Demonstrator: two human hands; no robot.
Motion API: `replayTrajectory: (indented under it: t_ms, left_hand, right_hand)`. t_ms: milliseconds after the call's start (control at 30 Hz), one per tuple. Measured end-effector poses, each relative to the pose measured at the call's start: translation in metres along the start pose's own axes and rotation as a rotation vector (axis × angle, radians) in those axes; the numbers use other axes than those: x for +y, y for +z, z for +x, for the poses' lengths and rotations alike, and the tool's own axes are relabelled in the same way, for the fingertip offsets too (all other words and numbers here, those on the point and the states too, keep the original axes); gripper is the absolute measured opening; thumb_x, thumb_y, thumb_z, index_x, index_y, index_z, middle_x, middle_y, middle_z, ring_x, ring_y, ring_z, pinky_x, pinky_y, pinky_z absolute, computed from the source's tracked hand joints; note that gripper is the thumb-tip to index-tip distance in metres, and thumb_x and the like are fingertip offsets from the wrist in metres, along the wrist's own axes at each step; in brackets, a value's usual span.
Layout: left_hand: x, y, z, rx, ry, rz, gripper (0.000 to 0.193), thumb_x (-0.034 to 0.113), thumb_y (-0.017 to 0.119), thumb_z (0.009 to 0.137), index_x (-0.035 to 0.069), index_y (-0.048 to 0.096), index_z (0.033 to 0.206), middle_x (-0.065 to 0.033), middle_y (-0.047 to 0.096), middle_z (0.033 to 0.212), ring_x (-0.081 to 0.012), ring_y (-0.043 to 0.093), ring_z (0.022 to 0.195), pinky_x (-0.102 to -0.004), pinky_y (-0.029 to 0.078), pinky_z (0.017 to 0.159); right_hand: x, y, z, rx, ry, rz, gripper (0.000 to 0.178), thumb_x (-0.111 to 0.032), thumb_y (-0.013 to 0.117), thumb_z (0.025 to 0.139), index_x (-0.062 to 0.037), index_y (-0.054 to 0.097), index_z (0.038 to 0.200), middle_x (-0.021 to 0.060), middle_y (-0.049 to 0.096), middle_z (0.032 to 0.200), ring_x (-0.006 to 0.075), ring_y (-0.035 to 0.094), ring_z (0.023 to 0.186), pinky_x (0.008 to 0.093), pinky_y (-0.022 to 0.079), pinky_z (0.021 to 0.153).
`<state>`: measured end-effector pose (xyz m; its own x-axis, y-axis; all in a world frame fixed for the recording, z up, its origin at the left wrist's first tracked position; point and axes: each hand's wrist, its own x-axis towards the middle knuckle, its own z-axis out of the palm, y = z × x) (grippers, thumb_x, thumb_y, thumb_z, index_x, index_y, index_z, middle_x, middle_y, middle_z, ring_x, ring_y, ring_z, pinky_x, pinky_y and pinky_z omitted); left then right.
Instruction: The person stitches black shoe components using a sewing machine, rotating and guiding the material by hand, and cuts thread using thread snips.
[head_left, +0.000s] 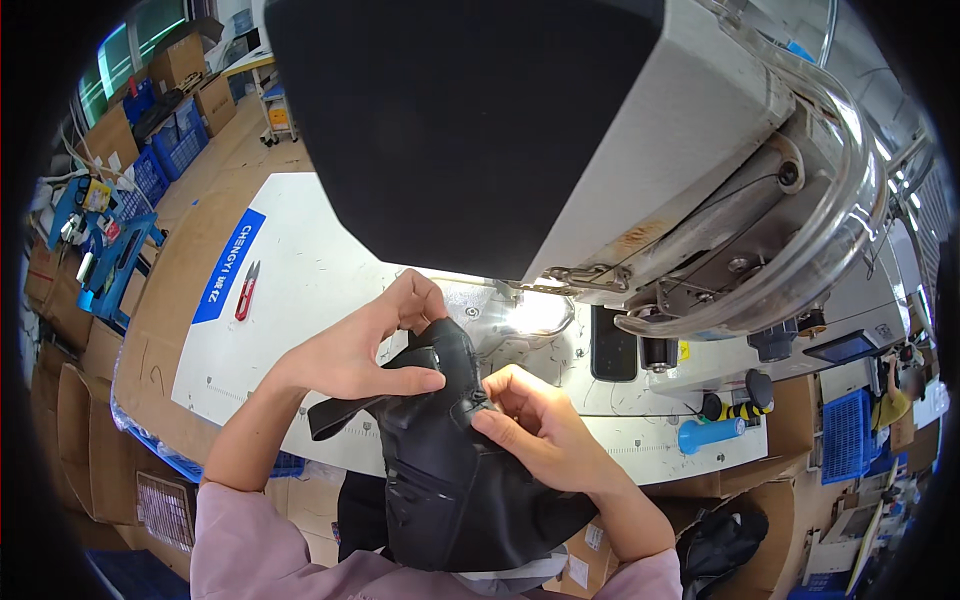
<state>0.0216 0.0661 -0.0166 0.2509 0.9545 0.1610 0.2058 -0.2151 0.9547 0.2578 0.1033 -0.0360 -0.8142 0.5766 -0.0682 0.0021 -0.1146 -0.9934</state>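
A black leather-like bag [430,490] with a zipped pocket and a strap hangs over the near edge of the white sewing table [300,250]. My left hand [370,350] is closed on its upper edge, thumb on the near face and fingers behind. At the seam to the right, my right hand [540,425] pinches the bag between thumb and forefinger. Both hands are just on the near side of a sewing machine [600,170], whose lamp lights the plate beyond the bag. The machine's head hides the needle area.
Red-handled thread snips [246,292] lie on the table at left. A black phone [614,343] is right of the lamp, with a blue thread cone [710,433] farther right. Cardboard boxes [90,440] and blue crates [180,140] stand around the table.
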Motion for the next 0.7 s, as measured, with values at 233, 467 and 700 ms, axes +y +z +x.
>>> replayTrajectory:
  t_ms: [233,467,700]
  left_hand:
    - [-0.010,0.011,0.031,0.073,-0.091,-0.048,0.046,0.015,0.075,0.073,-0.003,0.056,0.111,-0.0074,0.062,0.098,-0.0131,0.056,0.091,-0.0294,0.043,0.086]
    - [0.016,0.022,0.043,0.199,0.129,0.086,0.043,0.017,0.076,0.072,0.000,0.061,0.109,-0.0048,0.063,0.098,-0.0115,0.058,0.085,-0.0265,0.047,0.074]
    - [0.000,-0.004,0.059,0.046,0.023,0.361,0.038,0.029,0.080,0.071,0.001,0.068,0.093,-0.0052,0.066,0.082,-0.0141,0.060,0.072,-0.0276,0.048,0.064]
  right_hand:
    - [0.007,-0.029,0.001,0.250,0.042,-0.060,0.020,-0.008,0.059,0.092,0.0041,0.056,0.107,0.0040,0.063,0.093,0.0054,0.060,0.080,0.0187,0.050,0.069]
    - [0.019,-0.027,-0.003,0.340,-0.113,0.169,0.024,-0.008,0.063,0.090,0.0049,0.057,0.109,0.0059,0.065,0.092,0.0058,0.060,0.078,0.0190,0.049,0.064]
    - [0.027,-0.008,0.010,0.402,-0.247,0.147,0.019,-0.008,0.061,0.091,0.0031,0.060,0.106,0.0011,0.063,0.088,0.0011,0.054,0.075,0.0162,0.043,0.062]
